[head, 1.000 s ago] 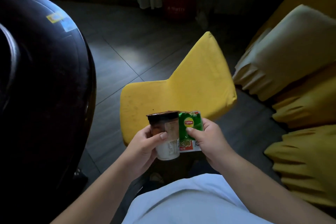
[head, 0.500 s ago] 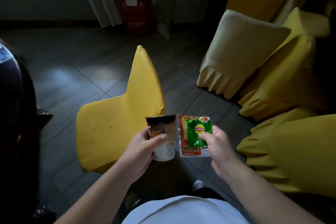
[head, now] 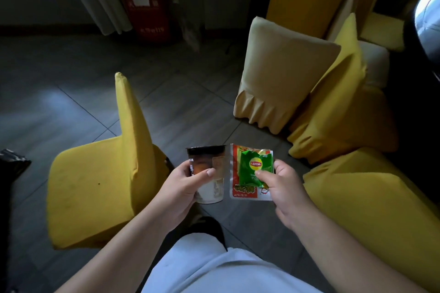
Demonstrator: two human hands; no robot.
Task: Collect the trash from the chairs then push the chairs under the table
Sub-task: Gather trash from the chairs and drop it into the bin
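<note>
a: where does the trash stand?

b: all in the hands. the left hand (head: 181, 188) is wrapped round a paper cup (head: 209, 173), thumb across its front, holding it upright. the right hand (head: 283, 188) pinches a green tea packet (head: 254, 169) on top of a red and white wrapper (head: 247, 173), thumb pressing both against the fingers behind.

a: and the chairs?

b: the near yellow chair (head: 95, 188) stands to the person's left with a bare seat, its back edge toward the cup. more covered chairs (head: 333, 107) crowd the right side, some leaning on one another. no trash shows on any seat in view. the table (head: 428, 19) is only a shiny edge at the far right.

a: what might go wrong?

b: both hands look full, so pushing a chair would probably mean shoving with a wrist or a hip. the two flat packets are held by one pinch, and the back one could slide out if the thumb loosens. if the cup has dregs, which cannot be seen, a tilt would spill them on the yellow cover. the room is dim, so a small scrap could be missed.
</note>
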